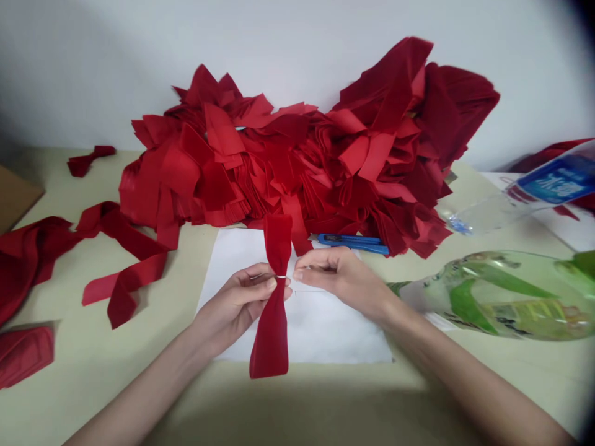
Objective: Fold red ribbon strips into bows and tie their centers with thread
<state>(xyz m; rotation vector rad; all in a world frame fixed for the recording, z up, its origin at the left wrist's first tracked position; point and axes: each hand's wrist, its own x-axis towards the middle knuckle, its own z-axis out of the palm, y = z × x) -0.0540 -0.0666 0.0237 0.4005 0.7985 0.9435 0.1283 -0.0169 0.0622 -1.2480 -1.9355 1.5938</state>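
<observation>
My left hand (248, 294) pinches a red velvet bow (271, 341) at its gathered middle, over a white sheet of paper (344, 334). Around that middle runs a thin white tie (281, 277). One loop of the bow points away from me, the other toward me. Just right of the tie, my right hand (332, 272) has thumb and forefinger pressed together. Whatever lies between those fingertips is too small to make out. A blue box cutter (356, 242) lies beyond my right hand.
A large heap of red ribbon pieces (279, 167) stands against the wall. Loose red ribbon (134, 272) and a small bow (90, 160) lie left. Two clear plastic bottles lie right, one with a green label (511, 297), one with a blue label (555, 179). Cardboard (16, 195) sits far left.
</observation>
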